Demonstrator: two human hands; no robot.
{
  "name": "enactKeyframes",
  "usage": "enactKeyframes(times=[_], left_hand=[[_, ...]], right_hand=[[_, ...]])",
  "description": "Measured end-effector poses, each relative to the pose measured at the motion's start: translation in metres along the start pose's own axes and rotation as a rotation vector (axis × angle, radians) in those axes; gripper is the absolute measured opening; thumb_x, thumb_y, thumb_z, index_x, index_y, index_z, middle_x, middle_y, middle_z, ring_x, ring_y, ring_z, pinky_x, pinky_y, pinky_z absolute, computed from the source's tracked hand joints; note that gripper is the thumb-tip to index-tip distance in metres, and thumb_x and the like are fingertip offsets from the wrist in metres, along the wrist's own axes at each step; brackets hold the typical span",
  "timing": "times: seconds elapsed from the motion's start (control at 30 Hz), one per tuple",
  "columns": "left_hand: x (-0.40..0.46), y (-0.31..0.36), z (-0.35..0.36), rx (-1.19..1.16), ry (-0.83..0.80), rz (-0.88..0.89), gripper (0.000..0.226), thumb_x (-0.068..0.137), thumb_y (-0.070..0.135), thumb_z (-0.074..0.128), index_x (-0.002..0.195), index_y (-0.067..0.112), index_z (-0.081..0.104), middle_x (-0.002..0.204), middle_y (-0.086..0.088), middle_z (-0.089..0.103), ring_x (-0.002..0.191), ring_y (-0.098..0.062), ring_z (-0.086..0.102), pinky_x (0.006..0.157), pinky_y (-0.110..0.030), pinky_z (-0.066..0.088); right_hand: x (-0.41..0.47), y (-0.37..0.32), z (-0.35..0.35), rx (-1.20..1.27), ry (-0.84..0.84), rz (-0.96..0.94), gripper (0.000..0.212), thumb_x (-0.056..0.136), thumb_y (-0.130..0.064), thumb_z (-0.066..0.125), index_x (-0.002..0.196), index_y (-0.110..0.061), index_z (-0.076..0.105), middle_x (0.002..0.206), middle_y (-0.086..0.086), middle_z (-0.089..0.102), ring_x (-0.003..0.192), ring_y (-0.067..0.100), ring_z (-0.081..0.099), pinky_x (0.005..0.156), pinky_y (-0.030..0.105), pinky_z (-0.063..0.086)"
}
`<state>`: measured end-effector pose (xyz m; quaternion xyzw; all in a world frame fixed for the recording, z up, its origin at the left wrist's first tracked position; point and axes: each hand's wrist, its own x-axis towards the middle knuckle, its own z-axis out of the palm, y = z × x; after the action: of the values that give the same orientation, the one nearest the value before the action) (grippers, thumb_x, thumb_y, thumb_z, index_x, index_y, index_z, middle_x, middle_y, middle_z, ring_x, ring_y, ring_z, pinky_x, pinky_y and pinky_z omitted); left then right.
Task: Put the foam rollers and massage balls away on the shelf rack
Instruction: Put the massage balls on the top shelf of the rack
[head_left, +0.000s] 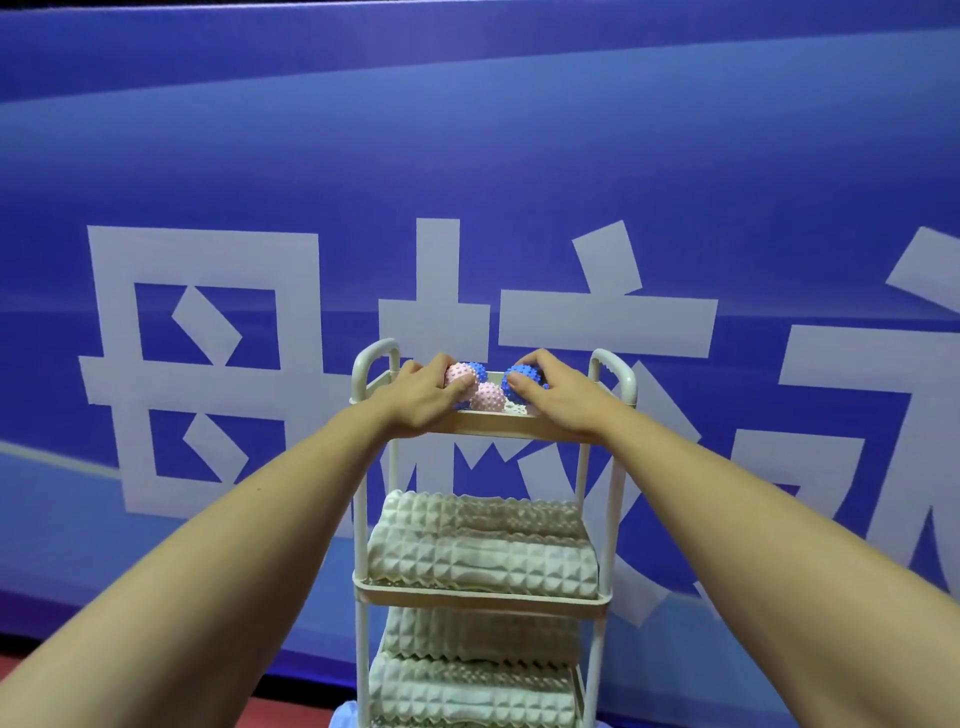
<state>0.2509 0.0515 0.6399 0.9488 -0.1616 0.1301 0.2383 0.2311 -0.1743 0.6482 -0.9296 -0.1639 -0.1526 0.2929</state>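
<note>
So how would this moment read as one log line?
left hand on pink ball | right hand on blue ball | top tray | rollers shelved below

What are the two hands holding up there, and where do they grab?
The left hand grips a pink spiky ball over its top; the right hand grips a blue spiky ball likewise, both in the rack's top tray.

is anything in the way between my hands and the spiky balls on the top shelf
Nothing visible. The left hand already rests on a pink ball and the right hand on a blue ball, both in the top tray.
</note>
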Motion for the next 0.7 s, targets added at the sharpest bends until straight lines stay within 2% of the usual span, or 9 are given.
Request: enactKeyframes(times=[0.07,0.2,0.27,0.33,0.4,0.47,0.6,0.7], left_hand=[[0.0008,-0.0005,-0.0005,-0.054,0.026,0.003,0.05,0.1,0.062,0.036,0.137,0.027,0.04,0.132,-0.012,0.048,0.123,-0.025,0.047,0.095,-0.043,0.053],[0.0027,-0.0018,0.001,-0.171,0.082,-0.019,0.048,0.096,0.064,0.044,0.132,0.032,0.043,0.131,-0.01,0.047,0.12,-0.025,0.051,0.099,-0.046,0.053],[0.0026,-0.0009,0.0012,-0.142,0.145,-0.022,0.046,0.097,0.063,0.044,0.131,0.033,0.046,0.127,-0.005,0.049,0.122,-0.021,0.044,0.105,-0.049,0.044],[0.0021,-0.0002,0.0,-0.121,0.183,-0.004,0.049,0.095,0.067,0.039,0.129,0.033,0.048,0.124,0.0,0.054,0.121,-0.018,0.046,0.106,-0.052,0.04],[0.0022,-0.0012,-0.0002,-0.213,0.127,0.007,0.049,0.097,0.065,0.041,0.129,0.029,0.048,0.126,-0.001,0.061,0.111,-0.016,0.059,0.099,-0.046,0.052],[0.0012,-0.0018,0.0002,-0.22,0.066,0.006,0.046,0.099,0.059,0.046,0.131,0.026,0.047,0.123,0.0,0.063,0.1,-0.013,0.064,0.089,-0.037,0.059],[-0.0003,0.0011,0.0011,-0.136,0.037,0.039,0.047,0.099,0.05,0.051,0.14,0.026,0.046,0.123,0.0,0.061,0.098,-0.013,0.063,0.073,-0.022,0.052],[0.0002,0.0025,0.0026,-0.111,0.031,0.05,0.047,0.1,0.046,0.052,0.142,0.026,0.047,0.133,-0.002,0.062,0.106,-0.016,0.061,0.072,-0.021,0.048]], right_hand=[[0.0016,0.0033,0.0012,0.021,0.011,-0.007,0.042,0.102,-0.053,0.047,0.136,-0.028,0.044,0.129,0.002,0.057,0.11,0.017,0.061,0.081,0.028,0.056],[0.005,0.0084,0.0004,0.132,0.107,0.008,0.045,0.096,-0.056,0.057,0.133,-0.032,0.047,0.135,0.001,0.055,0.12,0.019,0.055,0.096,0.037,0.053],[0.0036,0.0086,-0.0001,0.183,0.154,-0.001,0.045,0.094,-0.056,0.06,0.13,-0.031,0.05,0.13,-0.005,0.057,0.117,0.016,0.057,0.095,0.036,0.053],[0.0009,0.008,0.0009,0.189,0.166,-0.005,0.042,0.094,-0.055,0.06,0.127,-0.029,0.052,0.123,-0.007,0.06,0.11,0.012,0.06,0.086,0.03,0.054],[-0.0003,0.0077,0.0017,0.144,0.158,0.001,0.04,0.094,-0.056,0.059,0.124,-0.029,0.053,0.119,-0.007,0.062,0.103,0.01,0.062,0.08,0.027,0.055],[0.0003,0.0078,0.0016,0.128,0.152,0.006,0.04,0.094,-0.057,0.058,0.123,-0.03,0.053,0.12,-0.006,0.063,0.101,0.01,0.063,0.081,0.029,0.056],[0.0008,0.009,0.0024,0.044,0.119,-0.014,0.046,0.093,-0.053,0.063,0.13,-0.029,0.05,0.129,-0.002,0.059,0.11,0.012,0.06,0.088,0.03,0.056],[-0.0005,0.0084,0.0033,-0.038,0.087,-0.006,0.05,0.094,-0.047,0.065,0.135,-0.024,0.048,0.13,0.001,0.06,0.106,0.012,0.059,0.085,0.027,0.055]])
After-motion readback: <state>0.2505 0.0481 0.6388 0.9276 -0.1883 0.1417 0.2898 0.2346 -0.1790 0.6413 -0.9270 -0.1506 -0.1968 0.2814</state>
